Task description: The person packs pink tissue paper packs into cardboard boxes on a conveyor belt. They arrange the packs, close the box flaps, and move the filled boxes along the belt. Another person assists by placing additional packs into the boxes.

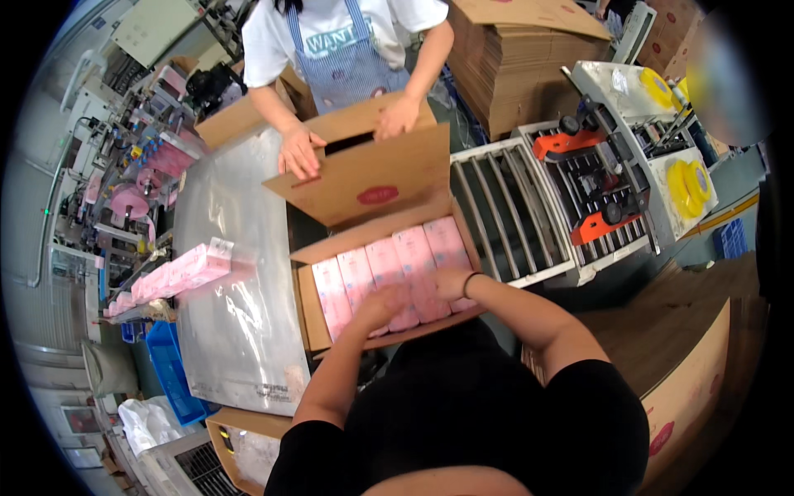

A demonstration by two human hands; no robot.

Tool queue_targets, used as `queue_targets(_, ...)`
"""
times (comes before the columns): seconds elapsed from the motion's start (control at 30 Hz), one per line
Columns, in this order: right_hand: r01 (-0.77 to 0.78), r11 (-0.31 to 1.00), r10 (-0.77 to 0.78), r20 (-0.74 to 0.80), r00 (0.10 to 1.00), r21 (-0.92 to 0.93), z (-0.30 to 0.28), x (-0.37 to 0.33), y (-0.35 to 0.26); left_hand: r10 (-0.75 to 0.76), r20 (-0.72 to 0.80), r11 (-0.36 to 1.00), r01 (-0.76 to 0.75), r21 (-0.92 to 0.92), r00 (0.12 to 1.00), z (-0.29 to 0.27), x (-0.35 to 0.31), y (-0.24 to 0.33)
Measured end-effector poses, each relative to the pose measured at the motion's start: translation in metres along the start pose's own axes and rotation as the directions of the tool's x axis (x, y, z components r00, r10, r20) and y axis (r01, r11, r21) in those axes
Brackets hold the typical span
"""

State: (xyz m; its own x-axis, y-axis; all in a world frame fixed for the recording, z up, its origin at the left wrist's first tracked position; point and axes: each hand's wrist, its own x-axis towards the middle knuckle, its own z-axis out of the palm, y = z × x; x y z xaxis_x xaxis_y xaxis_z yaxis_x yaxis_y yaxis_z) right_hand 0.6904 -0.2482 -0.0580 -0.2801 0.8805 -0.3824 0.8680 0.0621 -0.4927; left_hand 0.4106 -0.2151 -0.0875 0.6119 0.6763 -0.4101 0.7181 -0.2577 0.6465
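Note:
An open cardboard carton (311,310) stands in front of me, with a row of pink-and-white soft packs (380,258) filling it. My left hand (382,306) is on the near part of the packs at the middle of the row. Motion blurs its fingers. My right hand (452,284), with a dark band at the wrist, rests on the packs toward the right end. Its fingers point down and are partly hidden. Across from me, a co-worker in a striped apron has both hands on the raised flaps of a carton (364,186) beyond the packs.
A metal table (240,331) lies to the left, with a line of pink packs (194,266) reaching its edge from machinery. To the right are a roller conveyor (509,215) and a carton-taping machine (612,174). Stacked flat cardboard (529,74) stands behind; a blue crate (169,364) sits lower left.

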Motion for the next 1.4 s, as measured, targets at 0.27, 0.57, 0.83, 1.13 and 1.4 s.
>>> queue_targets(0.27,-0.346,0.938,0.339,-0.214,0.916,0.004,-0.068,-0.024,0.091,-0.395,-0.327,0.918,0.358,-0.168,0.859,-0.062,-0.095,-0.111)
queue_targets(0.57,-0.558,0.822,0.569,-0.179,0.803,0.113,-0.089,-0.091,0.112,-0.370,-0.356,0.411,-0.193,-0.891,0.858,-0.024,-0.009,-0.083)
queue_targets(0.83,-0.476,0.880,0.476,0.000,0.880,0.008,-0.109,-0.020,0.098,0.259,0.353,0.869,-0.376,0.320,0.899,-0.051,0.107,0.105)
queue_targets(1.13,-0.255,0.958,0.071,-0.746,0.662,-0.134,-0.045,-0.062,0.174,-0.173,-0.599,0.903,-0.117,-0.414,0.782,0.057,0.132,0.003)
queue_targets(1.4,-0.034,0.994,-0.016,-0.463,0.886,-0.100,-0.076,-0.081,0.315,-0.535,-0.315,0.664,0.160,-0.730,0.784,0.103,0.174,0.118)
